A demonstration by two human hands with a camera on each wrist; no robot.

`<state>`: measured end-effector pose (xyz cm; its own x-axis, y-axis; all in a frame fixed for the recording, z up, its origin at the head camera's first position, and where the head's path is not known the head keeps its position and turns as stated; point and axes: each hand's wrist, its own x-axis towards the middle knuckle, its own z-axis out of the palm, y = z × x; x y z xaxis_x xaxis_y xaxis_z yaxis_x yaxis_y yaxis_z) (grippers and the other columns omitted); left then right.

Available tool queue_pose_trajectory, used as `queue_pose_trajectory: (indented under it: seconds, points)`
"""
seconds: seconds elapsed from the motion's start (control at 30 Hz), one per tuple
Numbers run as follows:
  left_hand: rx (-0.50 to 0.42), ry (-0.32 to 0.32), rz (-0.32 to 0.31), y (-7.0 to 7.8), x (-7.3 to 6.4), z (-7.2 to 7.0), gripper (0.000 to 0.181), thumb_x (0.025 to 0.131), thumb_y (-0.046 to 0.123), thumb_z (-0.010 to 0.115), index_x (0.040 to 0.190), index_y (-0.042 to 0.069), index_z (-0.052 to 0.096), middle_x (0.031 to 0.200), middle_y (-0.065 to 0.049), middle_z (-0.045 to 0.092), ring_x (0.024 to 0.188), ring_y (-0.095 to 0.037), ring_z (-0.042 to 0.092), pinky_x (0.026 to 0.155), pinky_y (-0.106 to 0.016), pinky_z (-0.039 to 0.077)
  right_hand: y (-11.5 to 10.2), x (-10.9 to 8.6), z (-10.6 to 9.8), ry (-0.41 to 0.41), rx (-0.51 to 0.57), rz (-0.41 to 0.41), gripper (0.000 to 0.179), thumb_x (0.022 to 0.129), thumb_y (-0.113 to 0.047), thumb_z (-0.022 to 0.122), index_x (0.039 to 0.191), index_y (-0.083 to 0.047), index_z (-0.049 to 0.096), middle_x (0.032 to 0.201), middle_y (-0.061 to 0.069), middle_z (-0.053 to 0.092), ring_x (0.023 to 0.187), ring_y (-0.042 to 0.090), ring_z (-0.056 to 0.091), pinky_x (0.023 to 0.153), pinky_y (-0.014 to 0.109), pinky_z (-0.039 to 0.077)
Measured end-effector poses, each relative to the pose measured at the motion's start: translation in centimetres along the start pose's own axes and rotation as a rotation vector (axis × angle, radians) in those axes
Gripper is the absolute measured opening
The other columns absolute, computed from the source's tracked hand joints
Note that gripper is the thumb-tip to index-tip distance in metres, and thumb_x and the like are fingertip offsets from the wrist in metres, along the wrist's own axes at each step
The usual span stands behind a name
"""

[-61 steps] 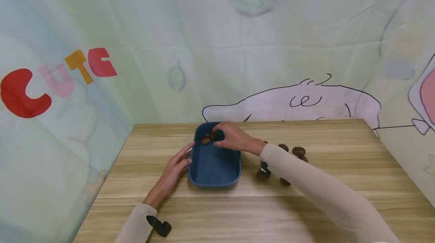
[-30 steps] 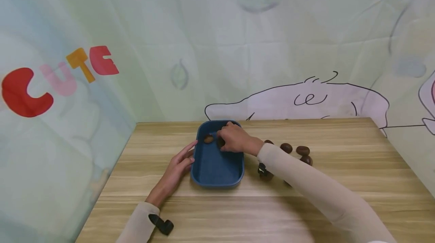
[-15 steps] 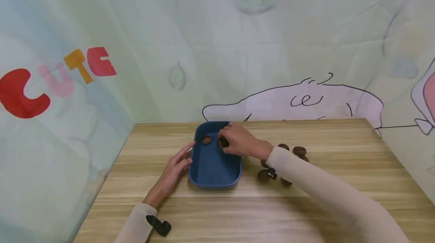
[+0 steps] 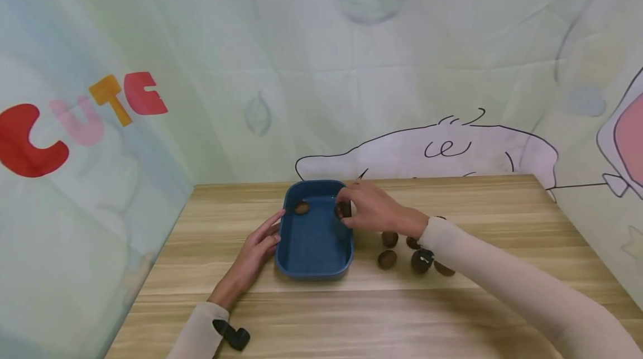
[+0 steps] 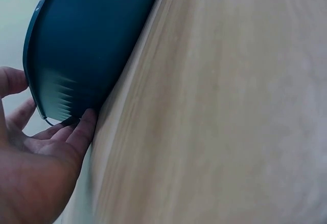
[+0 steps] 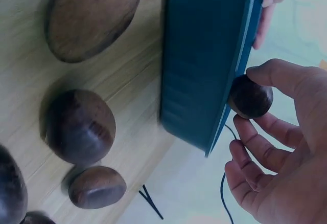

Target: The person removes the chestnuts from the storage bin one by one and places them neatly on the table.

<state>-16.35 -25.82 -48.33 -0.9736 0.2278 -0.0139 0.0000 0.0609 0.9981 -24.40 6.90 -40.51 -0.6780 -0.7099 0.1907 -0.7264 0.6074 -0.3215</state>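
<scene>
A blue rectangular box [image 4: 313, 276] stands on the wooden table. My left hand [image 4: 253, 250] rests against its left side, fingers nearly straight and touching the wall near the rim. At the opposite long side, my right hand [image 4: 378, 211] pinches a dark brown chestnut [image 6: 250, 97] between thumb and fingers. In the right wrist view this chestnut overlaps the box's rim. Another brown chestnut [image 4: 301, 207] lies inside the box toward its far left corner.
Right of the box, several loose chestnuts [image 4: 387, 259] lie on the table, some partly hidden under the right forearm. A printed curtain [image 4: 241, 141] hangs behind the table's far edge. A black wrist strap [image 4: 232, 335] sits on the left sleeve.
My right hand has moved right, from beside the chestnut in the box to the right rim, carrying the other chestnut. The left hand has stayed at the box's side.
</scene>
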Motion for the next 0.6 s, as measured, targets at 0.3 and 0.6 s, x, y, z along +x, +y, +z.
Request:
queue_pose_trajectory:
  seconds: [0.3, 0.6]
  points:
    - [-0.010, -0.004, 0.009, -0.1, 0.0, -0.1, 0.061, 0.111, 0.006, 0.050, 0.171, 0.010, 0.040, 0.169, -0.028, 0.043, 0.157, -0.042, 0.041, 0.106, -0.021, 0.051, 1.2, -0.9, -1.2, 0.018, 0.115, 0.061, 0.026, 0.092, -0.021, 0.085, 0.114, -0.012, 0.078, 0.111, 0.000, 0.077, 0.116, 0.030, 0.065, 0.099, 0.046, 0.054]
    - [-0.012, -0.010, -0.002, 0.0, 0.0, 0.0, 0.062, 0.111, 0.007, 0.050, 0.172, 0.012, 0.039, 0.170, -0.027, 0.042, 0.157, -0.041, 0.040, 0.107, -0.021, 0.050, 2.9, -2.8, -2.3, 0.062, 0.195, 0.175, 0.040, 0.090, -0.021, 0.083, 0.124, -0.004, 0.074, 0.122, 0.010, 0.075, 0.123, 0.033, 0.062, 0.103, 0.053, 0.054]
